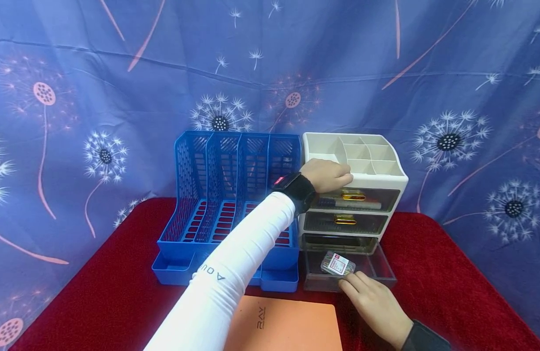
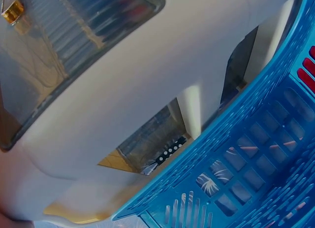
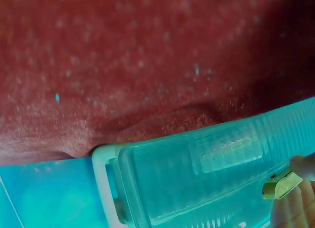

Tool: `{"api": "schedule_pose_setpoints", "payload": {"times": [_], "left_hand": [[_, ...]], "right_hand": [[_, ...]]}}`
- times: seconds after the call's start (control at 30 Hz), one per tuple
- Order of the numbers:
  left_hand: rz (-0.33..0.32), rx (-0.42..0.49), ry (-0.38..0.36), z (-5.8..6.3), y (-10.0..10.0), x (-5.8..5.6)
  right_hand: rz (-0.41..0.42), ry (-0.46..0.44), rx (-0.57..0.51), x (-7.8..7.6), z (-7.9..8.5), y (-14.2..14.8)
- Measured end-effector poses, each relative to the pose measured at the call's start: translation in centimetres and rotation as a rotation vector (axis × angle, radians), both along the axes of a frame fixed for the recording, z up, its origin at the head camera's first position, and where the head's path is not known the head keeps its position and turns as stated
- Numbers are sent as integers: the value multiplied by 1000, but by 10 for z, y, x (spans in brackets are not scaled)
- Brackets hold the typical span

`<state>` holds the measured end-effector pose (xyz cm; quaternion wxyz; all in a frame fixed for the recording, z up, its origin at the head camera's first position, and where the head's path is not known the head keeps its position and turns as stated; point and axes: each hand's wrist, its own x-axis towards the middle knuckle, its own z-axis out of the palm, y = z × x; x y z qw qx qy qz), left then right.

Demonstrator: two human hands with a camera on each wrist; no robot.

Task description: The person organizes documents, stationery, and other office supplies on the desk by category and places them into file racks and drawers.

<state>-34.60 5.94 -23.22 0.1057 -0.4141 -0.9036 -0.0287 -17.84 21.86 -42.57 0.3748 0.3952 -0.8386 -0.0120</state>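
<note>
A white desk organizer [image 1: 357, 181] with smoked clear drawers stands on a red cloth. My left hand [image 1: 326, 175] grips its top front rim, fingers bent over the edge; the left wrist view shows mostly the organizer's side. The bottom drawer [image 1: 381, 273] is pulled out. A small clear box with a white and red label [image 1: 338, 263] lies inside it at a tilt. My right hand [image 1: 377, 304] is at the drawer's front, and in the right wrist view its thumb and fingers pinch the gold handle [image 3: 283, 184].
Left of the organizer stands a blue file rack [image 1: 226, 195] with upright dividers and small front trays. An orange flat box or folder [image 1: 291, 324] marked RAY lies at the front. Above the open drawer are two closed ones with gold handles; the upper [image 1: 368, 201] contains pen-like items.
</note>
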Motion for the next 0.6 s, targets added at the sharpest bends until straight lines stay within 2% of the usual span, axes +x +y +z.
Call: {"api": "schedule_pose_setpoints", "payload": {"times": [0.4, 0.6], "left_hand": [[10, -10, -9, 2, 2, 1], [12, -16, -1, 2, 2, 0]], "right_hand": [[-16, -74, -3, -9, 10, 2], [-23, -67, -9, -16, 10, 2]]}}
